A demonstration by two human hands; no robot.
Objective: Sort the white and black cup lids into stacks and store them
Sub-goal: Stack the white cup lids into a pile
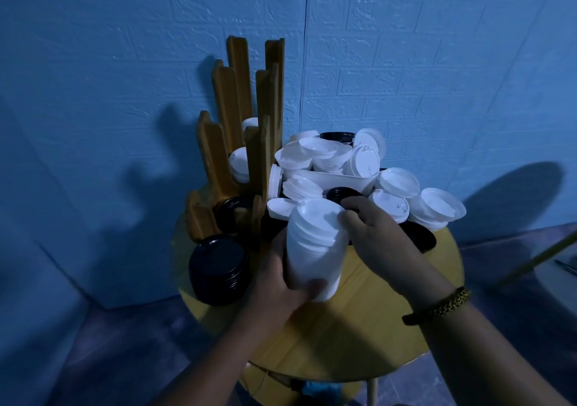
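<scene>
My left hand (281,284) grips the bottom of a tall stack of white lids (315,243) held above the round yellow table (359,327). My right hand (371,227) has its fingers curled over the stack's top rim, reaching toward a black lid (342,194) just behind. A heap of loose white lids (327,155) fills and surrounds a white tray (340,178) at the table's back. A stack of black lids (217,269) stands at the left edge. The wooden lid rack (240,131) holds white lids (239,163) and black lids (232,210) in its slots.
A blue textured wall stands close behind the table. More white lid stacks (437,207) lie at the right edge over a black lid (420,235). A yellow stick (540,257) leans at the far right. The floor lies dark below.
</scene>
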